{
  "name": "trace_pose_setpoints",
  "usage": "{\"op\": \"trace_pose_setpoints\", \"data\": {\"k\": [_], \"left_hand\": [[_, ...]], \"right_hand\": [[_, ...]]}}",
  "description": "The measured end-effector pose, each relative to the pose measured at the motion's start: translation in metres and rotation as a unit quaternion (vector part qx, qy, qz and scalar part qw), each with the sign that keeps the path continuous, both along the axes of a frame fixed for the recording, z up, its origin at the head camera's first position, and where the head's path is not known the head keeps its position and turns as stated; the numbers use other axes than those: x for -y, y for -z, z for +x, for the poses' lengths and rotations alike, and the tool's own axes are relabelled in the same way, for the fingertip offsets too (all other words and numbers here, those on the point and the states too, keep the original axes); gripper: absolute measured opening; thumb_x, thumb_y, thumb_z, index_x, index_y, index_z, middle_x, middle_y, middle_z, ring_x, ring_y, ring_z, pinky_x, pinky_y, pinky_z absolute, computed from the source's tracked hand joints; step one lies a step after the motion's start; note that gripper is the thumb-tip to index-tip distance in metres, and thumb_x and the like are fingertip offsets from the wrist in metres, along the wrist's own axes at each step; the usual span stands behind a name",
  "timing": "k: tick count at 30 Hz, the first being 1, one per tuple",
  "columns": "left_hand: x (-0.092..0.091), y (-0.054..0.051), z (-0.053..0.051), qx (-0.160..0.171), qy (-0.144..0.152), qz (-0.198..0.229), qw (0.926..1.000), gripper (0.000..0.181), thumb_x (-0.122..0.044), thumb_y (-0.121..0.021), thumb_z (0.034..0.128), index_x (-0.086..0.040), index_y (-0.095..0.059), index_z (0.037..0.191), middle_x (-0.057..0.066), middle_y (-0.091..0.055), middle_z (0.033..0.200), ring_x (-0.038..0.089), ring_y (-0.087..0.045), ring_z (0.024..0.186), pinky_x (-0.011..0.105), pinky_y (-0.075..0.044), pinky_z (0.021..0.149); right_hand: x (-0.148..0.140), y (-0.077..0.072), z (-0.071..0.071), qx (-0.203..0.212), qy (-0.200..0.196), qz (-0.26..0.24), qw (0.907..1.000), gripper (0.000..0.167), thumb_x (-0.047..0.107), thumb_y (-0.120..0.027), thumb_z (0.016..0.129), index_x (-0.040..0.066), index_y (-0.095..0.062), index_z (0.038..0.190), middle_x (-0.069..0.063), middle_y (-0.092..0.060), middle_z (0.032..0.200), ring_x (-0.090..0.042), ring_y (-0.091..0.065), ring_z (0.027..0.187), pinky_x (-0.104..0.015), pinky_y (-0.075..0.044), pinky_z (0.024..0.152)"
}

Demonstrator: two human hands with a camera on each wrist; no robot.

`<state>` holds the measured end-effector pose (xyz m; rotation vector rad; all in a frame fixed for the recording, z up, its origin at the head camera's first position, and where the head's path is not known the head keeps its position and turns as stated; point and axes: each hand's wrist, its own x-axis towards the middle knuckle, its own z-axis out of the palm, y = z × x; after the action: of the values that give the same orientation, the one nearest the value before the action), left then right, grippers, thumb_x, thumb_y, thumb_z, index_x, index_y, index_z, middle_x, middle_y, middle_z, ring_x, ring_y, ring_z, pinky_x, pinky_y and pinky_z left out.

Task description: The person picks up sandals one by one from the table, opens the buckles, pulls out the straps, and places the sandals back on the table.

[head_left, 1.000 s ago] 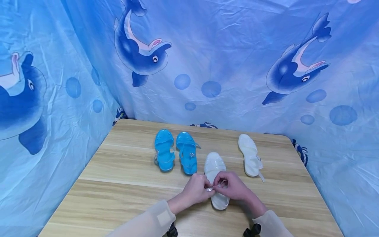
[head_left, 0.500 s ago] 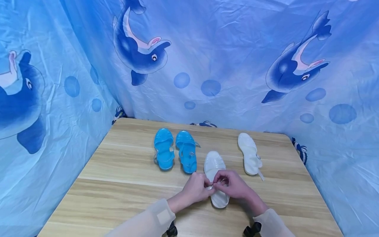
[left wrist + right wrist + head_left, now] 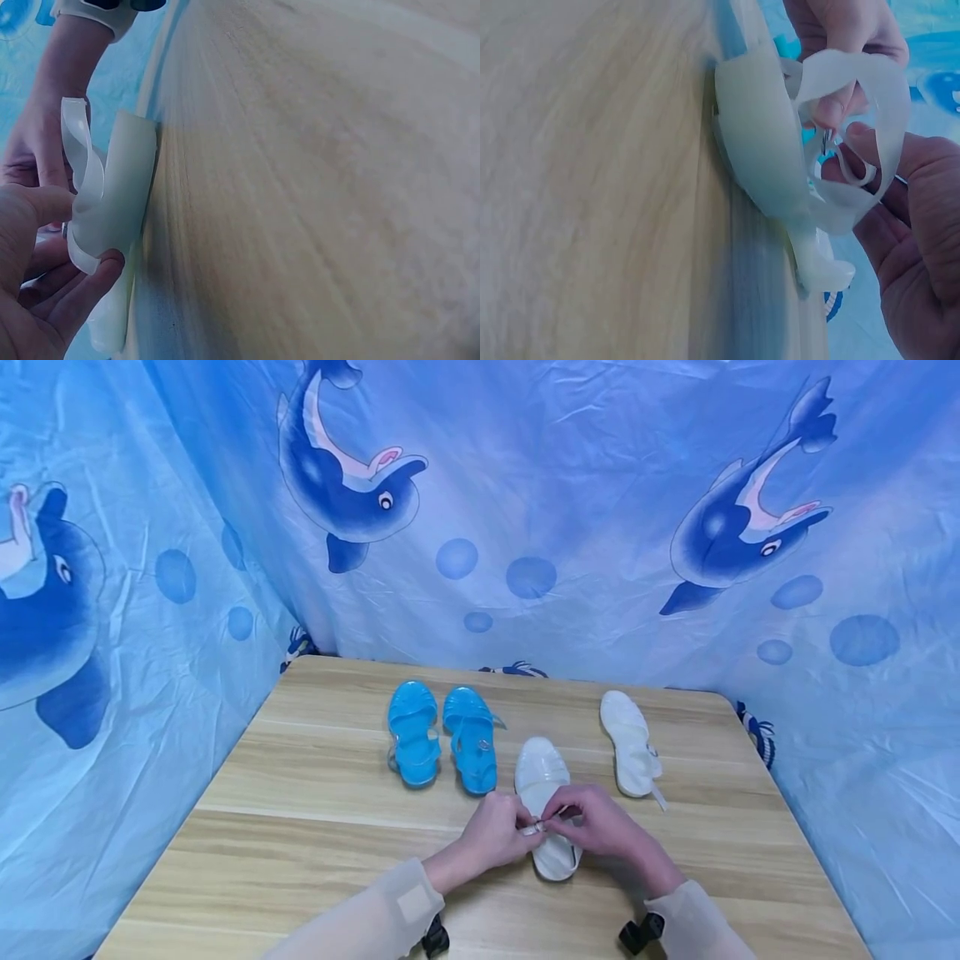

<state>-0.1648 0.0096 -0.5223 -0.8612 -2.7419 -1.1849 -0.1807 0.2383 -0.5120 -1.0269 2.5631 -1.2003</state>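
Note:
A white jelly sandal lies flat on the wooden table, toe away from me. Over its left side my left hand pinches the ankle strap by its small metal buckle. From the right, my right hand pinches the thin strap end close to the buckle, thumb against forefinger. Both hands' fingertips nearly meet there. In the right wrist view the looped strap stands up above the sandal's heel. Whether the strap end passes through the buckle is too small to tell.
Two blue jelly sandals lie side by side to the left, behind my left hand. Another white sandal lies at the right with its strap loose. A blue dolphin-print curtain stands behind the table.
The whole head view has shifted slightly, so everything sits a little higher. Both hands stay at the buckle of the same white sandal, with only small finger movements.

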Motion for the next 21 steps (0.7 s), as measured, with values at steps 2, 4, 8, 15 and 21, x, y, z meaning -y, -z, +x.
{"op": "trace_pose_setpoints", "data": {"k": [2,4,8,15,21], "left_hand": [[0.000,0.000,0.000,0.002,0.001,0.002,1.0000,0.011,-0.021,-0.088,0.0862,-0.010,-0.085,0.084,0.000,-0.080,0.077,-0.007,-0.055,0.063,0.007,-0.043,0.056],[0.000,0.000,0.000,0.000,0.002,0.004,1.0000,0.012,-0.021,-0.088,0.0861,-0.010,-0.086,0.084,0.000,-0.080,0.078,-0.006,-0.058,0.064,0.007,-0.044,0.057],[0.001,0.000,0.000,-0.004,0.002,0.003,1.0000,0.012,-0.021,-0.088,0.0854,-0.009,-0.086,0.085,0.001,-0.080,0.078,-0.004,-0.060,0.064,0.007,-0.044,0.057],[0.001,-0.001,-0.001,-0.001,0.007,-0.001,1.0000,0.013,-0.021,-0.089,0.0858,-0.009,-0.086,0.088,0.002,-0.081,0.081,-0.005,-0.063,0.067,0.006,-0.047,0.060],[0.001,-0.002,0.000,0.000,0.004,-0.001,1.0000,0.014,-0.020,-0.090,0.0849,-0.008,-0.086,0.089,0.003,-0.082,0.083,-0.005,-0.064,0.068,0.006,-0.047,0.061]], "right_hand": [[-0.002,0.001,-0.001,-0.002,-0.009,-0.005,0.9999,0.009,0.016,-0.079,0.097,0.024,-0.078,0.101,0.010,-0.077,0.100,-0.003,-0.072,0.095,-0.026,-0.064,0.084],[-0.003,0.001,-0.001,0.000,-0.015,-0.009,0.9998,0.012,0.015,-0.080,0.096,0.023,-0.078,0.104,0.011,-0.077,0.102,-0.004,-0.072,0.097,-0.027,-0.064,0.085],[-0.004,0.000,-0.001,0.004,-0.023,-0.010,0.9997,0.015,0.017,-0.082,0.095,0.025,-0.078,0.107,0.012,-0.078,0.105,-0.004,-0.073,0.098,-0.027,-0.064,0.087],[-0.006,0.006,-0.003,-0.005,-0.023,-0.013,0.9996,0.013,0.016,-0.082,0.095,0.024,-0.077,0.104,0.011,-0.078,0.102,-0.003,-0.073,0.096,-0.026,-0.064,0.084],[-0.010,0.014,-0.005,0.001,-0.030,-0.046,0.9985,0.013,0.012,-0.081,0.095,0.020,-0.077,0.105,0.005,-0.078,0.102,-0.005,-0.074,0.096,-0.028,-0.065,0.083]]}}
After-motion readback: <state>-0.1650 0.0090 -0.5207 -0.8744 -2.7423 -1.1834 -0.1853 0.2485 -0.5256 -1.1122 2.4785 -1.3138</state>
